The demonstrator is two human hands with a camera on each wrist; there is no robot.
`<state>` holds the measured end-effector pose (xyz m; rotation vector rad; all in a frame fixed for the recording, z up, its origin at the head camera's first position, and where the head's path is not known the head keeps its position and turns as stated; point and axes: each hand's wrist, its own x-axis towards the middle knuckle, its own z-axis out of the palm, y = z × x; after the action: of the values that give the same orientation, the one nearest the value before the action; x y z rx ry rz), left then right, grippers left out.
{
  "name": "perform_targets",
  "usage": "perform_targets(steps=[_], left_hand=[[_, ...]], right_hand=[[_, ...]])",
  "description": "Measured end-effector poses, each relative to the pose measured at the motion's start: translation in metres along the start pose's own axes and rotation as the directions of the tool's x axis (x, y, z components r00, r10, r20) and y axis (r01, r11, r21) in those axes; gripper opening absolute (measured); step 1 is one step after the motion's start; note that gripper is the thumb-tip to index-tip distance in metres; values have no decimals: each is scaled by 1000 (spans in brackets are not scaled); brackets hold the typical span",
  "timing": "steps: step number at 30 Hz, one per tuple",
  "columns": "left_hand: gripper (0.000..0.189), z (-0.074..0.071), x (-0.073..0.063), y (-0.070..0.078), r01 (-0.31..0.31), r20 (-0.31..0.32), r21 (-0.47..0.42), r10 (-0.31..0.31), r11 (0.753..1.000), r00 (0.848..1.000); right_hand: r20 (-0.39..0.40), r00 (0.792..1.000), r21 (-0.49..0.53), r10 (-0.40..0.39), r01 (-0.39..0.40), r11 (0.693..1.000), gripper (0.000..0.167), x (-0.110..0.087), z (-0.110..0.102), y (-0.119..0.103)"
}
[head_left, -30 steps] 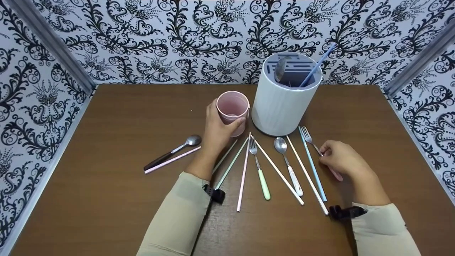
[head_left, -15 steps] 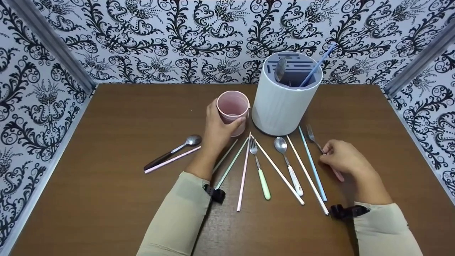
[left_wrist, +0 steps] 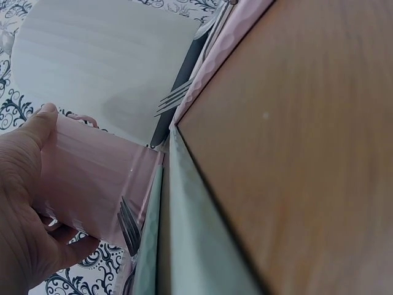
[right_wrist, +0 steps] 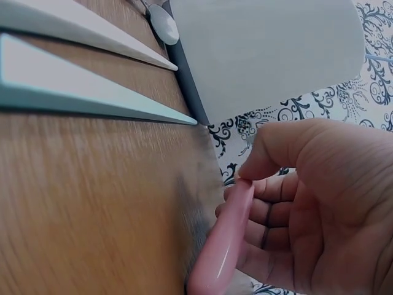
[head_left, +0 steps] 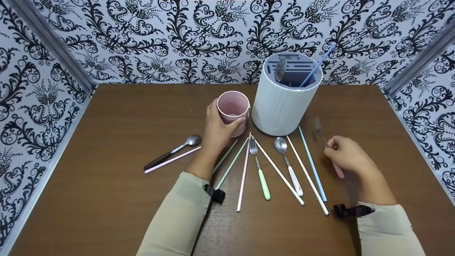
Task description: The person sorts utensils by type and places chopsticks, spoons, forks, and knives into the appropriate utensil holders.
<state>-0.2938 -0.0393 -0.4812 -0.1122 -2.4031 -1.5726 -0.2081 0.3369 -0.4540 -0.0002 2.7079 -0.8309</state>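
Observation:
My left hand (head_left: 219,129) grips a pink cup (head_left: 233,105) by its side, its mouth facing up, just left of a white utensil holder (head_left: 280,110). My right hand (head_left: 346,154) pinches a fork (head_left: 337,169) near the top of its pink handle (right_wrist: 224,246); its tines are blurred and point toward the back. Left of that fork lies a blue chopstick (head_left: 312,165). In the left wrist view, another fork (left_wrist: 128,226) and a green chopstick (left_wrist: 150,227) lie beside the cup; my left forearm hides that fork from the head view.
Between my arms lie a green-handled fork (head_left: 263,183), a spoon (head_left: 290,172) and several chopsticks. A dark-handled spoon (head_left: 160,160) and a pink chopstick (head_left: 172,160) lie at left. The holder contains a spoon (head_left: 280,69) and a blue chopstick (head_left: 320,64). Patterned walls (head_left: 160,42) enclose the table.
My right hand has moved right and slightly back with the pink-handled fork, away from the blue chopstick. The left hand and the cup have stayed in place.

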Motion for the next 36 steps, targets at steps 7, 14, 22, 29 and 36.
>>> perform_targets(steps=[7,14,22,29,36], left_hand=[[99,0,0,0,4,3,-9,-3,1000,1000],[97,1,1,0,-17,-1,-28,17,999,1000],[96,1,0,-1,-32,-6,-23,32,999,999],[97,0,0,-1,-25,-4,-26,25,999,1000],[97,1,0,0,3,-6,-10,-3,1000,1000]], right_hand=[[-78,997,72,-13,19,997,22,1,-1,-1],[-191,981,176,-41,76,981,21,0,-4,-2],[-232,973,426,-19,119,897,23,-3,-5,-7],[-255,967,564,-7,155,811,18,-4,-3,-15],[-282,959,671,-39,226,707,14,-10,3,-39]])
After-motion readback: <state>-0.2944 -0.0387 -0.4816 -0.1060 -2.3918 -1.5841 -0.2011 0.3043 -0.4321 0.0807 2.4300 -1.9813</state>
